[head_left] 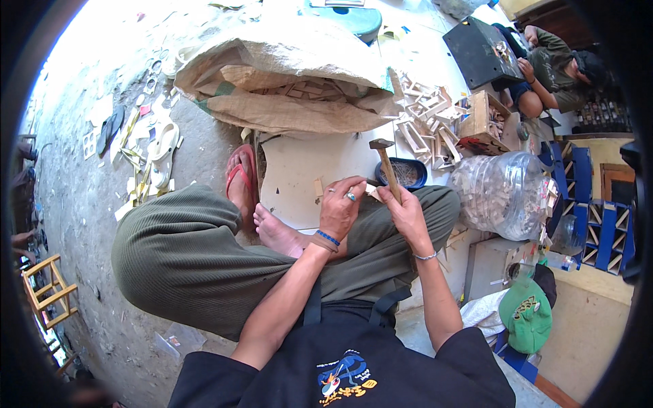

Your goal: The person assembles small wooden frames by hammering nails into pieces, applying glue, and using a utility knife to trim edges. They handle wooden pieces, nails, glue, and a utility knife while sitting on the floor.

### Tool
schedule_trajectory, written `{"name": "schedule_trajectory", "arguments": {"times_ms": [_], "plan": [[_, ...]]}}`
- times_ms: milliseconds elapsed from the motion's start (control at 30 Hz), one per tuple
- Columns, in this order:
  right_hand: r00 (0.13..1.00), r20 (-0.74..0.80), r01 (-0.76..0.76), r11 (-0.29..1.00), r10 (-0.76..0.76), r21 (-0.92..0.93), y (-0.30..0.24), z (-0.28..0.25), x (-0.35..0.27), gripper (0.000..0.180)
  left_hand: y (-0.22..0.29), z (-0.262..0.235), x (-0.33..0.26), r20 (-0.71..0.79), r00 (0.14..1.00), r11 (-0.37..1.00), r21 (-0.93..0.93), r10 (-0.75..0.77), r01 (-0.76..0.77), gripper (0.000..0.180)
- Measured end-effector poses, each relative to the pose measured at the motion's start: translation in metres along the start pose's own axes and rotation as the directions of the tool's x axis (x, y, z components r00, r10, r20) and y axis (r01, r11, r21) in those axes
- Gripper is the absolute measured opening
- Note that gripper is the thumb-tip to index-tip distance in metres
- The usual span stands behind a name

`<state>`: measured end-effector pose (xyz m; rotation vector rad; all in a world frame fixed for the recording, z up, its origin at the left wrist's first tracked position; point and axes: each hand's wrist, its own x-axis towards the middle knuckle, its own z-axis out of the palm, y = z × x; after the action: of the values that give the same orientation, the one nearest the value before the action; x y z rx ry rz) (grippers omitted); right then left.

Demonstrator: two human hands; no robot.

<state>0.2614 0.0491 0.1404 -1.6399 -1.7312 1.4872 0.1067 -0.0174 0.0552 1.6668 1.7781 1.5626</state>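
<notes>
My right hand (406, 216) is closed round the wooden handle of a hammer (390, 170), its metal head up and away from me. Close beside it, my left hand (340, 207) is closed, its fingertips at a small pale wooden piece (373, 191). The piece lies between the two hands, above my folded leg; the far side of the left fingers is hidden. Just beyond the hammer sits a dark blue tub (412, 174) of what look like small nails. One small wood piece (318, 186) lies on the white board (309, 163) in front of me.
A big woven sack (272, 41) with wood pieces stands ahead. To its right are a pile of small wooden frames (428, 112), a wooden box (479, 126) and a clear plastic jug (500, 194). Another person (558, 71) sits at the far right. Sandals (163, 149) and scraps lie left.
</notes>
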Motion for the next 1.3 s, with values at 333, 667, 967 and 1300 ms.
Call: {"name": "schedule_trajectory", "arguments": {"times_ms": [333, 667, 967, 1300], "plan": [[0.998, -0.022, 0.061, 0.995, -0.063, -0.084, 0.007, 0.002, 0.003, 0.034, 0.0, 0.002, -0.004, 0.057, 0.996, 0.995, -0.059, -0.074, 0.078, 0.026], [0.911, -0.052, 0.358, 0.845, -0.41, -0.396, 0.002, 0.006, -0.019, 0.04, -0.032, 0.01, 0.006, -0.087, 0.963, 0.967, -0.036, -0.254, 0.252, 0.025], [0.839, 0.081, 0.483, 0.67, -0.537, -0.564, 0.018, 0.022, -0.023, 0.066, -0.042, 0.014, 0.005, -0.087, 0.919, 0.922, 0.006, -0.384, 0.386, 0.023], [0.86, 0.116, 0.439, 0.604, -0.497, -0.665, 0.018, 0.036, -0.02, 0.071, -0.041, 0.015, 0.006, -0.097, 0.912, 0.916, 0.0, -0.399, 0.4, 0.025]]}}
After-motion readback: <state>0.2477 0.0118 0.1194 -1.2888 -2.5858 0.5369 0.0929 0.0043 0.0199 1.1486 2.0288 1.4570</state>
